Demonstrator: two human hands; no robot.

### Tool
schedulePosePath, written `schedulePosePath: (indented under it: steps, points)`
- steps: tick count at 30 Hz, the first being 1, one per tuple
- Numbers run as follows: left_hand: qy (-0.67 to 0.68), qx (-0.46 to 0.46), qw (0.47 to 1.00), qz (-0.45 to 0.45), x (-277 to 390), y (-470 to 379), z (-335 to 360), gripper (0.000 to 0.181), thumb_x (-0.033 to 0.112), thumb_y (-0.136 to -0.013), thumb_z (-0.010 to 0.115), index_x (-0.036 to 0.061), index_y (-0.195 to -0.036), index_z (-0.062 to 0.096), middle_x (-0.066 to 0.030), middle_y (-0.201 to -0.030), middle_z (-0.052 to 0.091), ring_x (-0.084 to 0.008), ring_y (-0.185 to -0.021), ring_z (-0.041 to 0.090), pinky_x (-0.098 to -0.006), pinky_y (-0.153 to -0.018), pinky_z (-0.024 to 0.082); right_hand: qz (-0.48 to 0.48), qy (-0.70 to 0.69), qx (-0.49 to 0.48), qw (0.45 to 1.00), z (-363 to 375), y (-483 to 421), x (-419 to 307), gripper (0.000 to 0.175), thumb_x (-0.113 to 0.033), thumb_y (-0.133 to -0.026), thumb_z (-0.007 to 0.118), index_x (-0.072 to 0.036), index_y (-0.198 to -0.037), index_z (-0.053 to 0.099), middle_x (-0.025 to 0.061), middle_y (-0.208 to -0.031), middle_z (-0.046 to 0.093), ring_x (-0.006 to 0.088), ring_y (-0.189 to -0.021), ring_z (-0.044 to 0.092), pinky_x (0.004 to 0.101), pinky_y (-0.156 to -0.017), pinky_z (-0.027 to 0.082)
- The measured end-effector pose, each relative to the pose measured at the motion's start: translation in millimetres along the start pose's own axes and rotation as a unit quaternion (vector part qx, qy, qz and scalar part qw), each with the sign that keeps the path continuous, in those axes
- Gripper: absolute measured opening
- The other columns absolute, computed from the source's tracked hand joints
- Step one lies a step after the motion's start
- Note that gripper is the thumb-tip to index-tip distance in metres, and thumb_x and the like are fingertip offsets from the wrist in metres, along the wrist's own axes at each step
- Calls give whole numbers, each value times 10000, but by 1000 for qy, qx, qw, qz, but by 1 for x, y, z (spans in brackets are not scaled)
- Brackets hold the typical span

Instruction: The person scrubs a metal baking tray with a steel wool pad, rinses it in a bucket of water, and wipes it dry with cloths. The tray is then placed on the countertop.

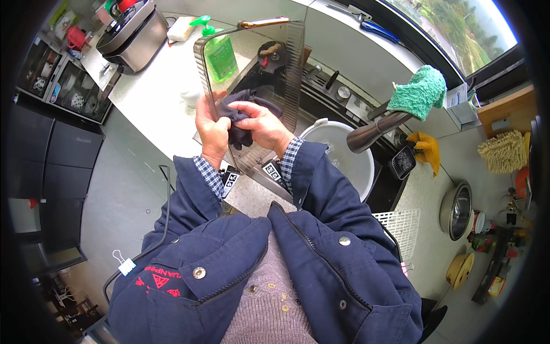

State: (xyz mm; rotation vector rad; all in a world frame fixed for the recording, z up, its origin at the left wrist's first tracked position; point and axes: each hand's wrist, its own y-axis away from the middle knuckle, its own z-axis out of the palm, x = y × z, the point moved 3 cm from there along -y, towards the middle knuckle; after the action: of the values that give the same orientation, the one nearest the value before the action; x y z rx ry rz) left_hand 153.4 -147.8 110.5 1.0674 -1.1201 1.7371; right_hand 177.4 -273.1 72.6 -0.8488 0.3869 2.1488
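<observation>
A clear smoke-grey plastic bin with ribbed walls is held up tilted before me, above the counter's edge beside the sink. My left hand grips its near left edge, its thumb against a bunched dark cloth. My right hand pinches the same cloth and presses it to the bin. Part of the cloth is hidden by my fingers. Through the see-through wall shows a green pump bottle of liquid soap, standing on the counter. A small white round container is next to my left hand.
In the dark sink sits a white bucket with water, beneath a dark faucet draped with a green cloth. A silver cooker and a sponge stand on the left counter. Farther right are a white rack and a steel bowl.
</observation>
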Motion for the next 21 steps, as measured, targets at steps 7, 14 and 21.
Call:
schedulePosePath:
  steps: [7, 14, 21]
  points:
    - [-11, -7, 999, 43, 17, -6, 6, 586, -163, -658, 369, 13, -1214, 432, -123, -1186, 558, -220, -1052, 599, -326, -929, 463, 88, 330, 47, 939, -24, 21, 36, 343, 123, -766, 547, -15, -1054, 672, 17, -968, 659, 98, -897, 585, 229, -816, 465]
    - [-102, -5, 990, 96, 21, 2, 6, 579, -191, -658, 350, -1, -1199, 430, -109, -1156, 561, -209, -1027, 603, -316, -929, 461, -214, 384, 269, 857, -22, 20, -34, 337, 80, -794, 517, -11, -1094, 640, 48, -1007, 647, 120, -891, 596, 254, -792, 492]
    - [-106, -14, 991, 83, 24, 6, 7, 620, -203, -666, 340, 13, -1244, 411, -164, -1225, 539, -265, -1085, 601, -355, -955, 479, -386, 443, 276, 761, -15, -9, -84, 527, -34, -797, 584, -11, -1312, 471, 210, -1160, 584, 309, -1056, 583, 342, -945, 439]
